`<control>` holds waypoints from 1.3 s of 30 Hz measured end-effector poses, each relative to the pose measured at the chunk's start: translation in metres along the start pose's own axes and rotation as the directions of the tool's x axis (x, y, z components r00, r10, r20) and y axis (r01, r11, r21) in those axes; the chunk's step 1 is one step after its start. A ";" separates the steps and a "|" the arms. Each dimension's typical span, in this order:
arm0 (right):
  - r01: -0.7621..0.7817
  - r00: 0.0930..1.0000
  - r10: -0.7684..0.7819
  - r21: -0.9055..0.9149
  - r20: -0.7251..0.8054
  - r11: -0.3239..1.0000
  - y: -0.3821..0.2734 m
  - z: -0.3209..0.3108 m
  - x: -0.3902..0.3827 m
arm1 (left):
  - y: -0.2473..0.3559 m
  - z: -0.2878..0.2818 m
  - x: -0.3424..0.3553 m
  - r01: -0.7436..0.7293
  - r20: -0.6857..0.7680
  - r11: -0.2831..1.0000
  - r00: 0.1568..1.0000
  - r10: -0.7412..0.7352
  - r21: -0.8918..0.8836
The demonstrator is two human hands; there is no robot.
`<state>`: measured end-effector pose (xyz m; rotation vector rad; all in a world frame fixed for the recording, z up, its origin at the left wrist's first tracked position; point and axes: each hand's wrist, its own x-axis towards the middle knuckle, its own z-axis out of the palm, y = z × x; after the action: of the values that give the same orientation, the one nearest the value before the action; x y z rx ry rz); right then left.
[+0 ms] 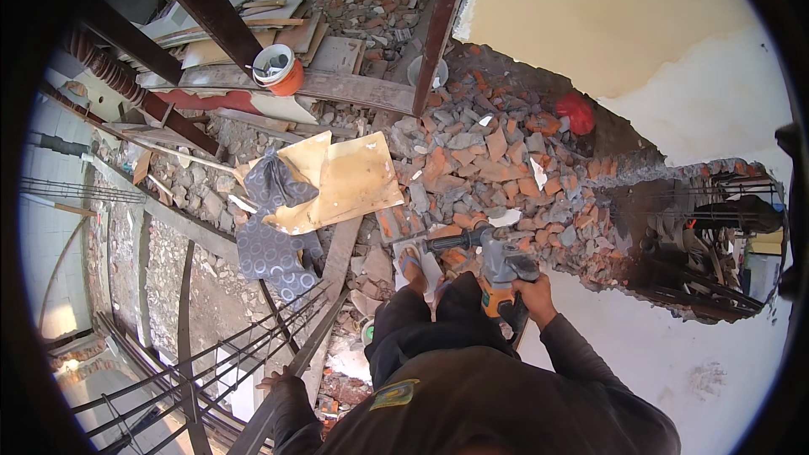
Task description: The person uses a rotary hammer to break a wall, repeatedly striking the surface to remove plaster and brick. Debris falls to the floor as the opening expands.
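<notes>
My right hand [533,297] grips the rear of a grey and yellow power demolition hammer [499,259], whose black side handle and front point toward my sandaled foot [411,268] on the rubble. My left hand [278,383] is at the lower left, its fingers curled on a long dark beam [299,358] beside several bent steel rebars [205,383]. Broken bricks and concrete [497,164] are heaped in front of me and around my feet.
At right, a white wall [691,59] has a jagged hole with exposed rebar. Stained board [354,181] and patterned sheet [274,257] lie left of the rubble. An orange bucket [288,77], stacked boards, dark posts [181,0] and a red object [575,114] are farther off.
</notes>
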<state>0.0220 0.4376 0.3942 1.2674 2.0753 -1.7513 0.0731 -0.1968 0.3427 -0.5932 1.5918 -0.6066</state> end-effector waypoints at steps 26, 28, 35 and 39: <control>-0.238 0.971 0.220 -0.415 -0.092 0.878 0.057 -0.056 -0.050 | 0.070 -0.059 0.084 -0.495 -0.372 0.462 0.866 0.335 -0.736; -0.210 0.977 0.201 -0.418 -0.066 0.884 0.053 -0.057 -0.053 | 0.131 -0.100 0.057 -0.647 -0.516 0.317 0.753 0.409 -0.694; -0.002 0.998 -0.021 -0.395 -0.053 0.919 -0.003 -0.065 -0.074 | 0.330 -0.201 -0.135 -0.953 -0.503 -0.035 0.128 0.855 -0.302; 0.118 0.992 -0.128 -0.326 -0.008 0.938 -0.047 -0.068 -0.110 | 0.367 -0.220 -0.232 -0.964 -0.398 0.055 -0.055 0.916 0.262</control>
<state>0.0865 0.4429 0.5156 1.0932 2.3825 -1.3591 -0.1345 0.2388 0.2795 0.8255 2.0330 0.5412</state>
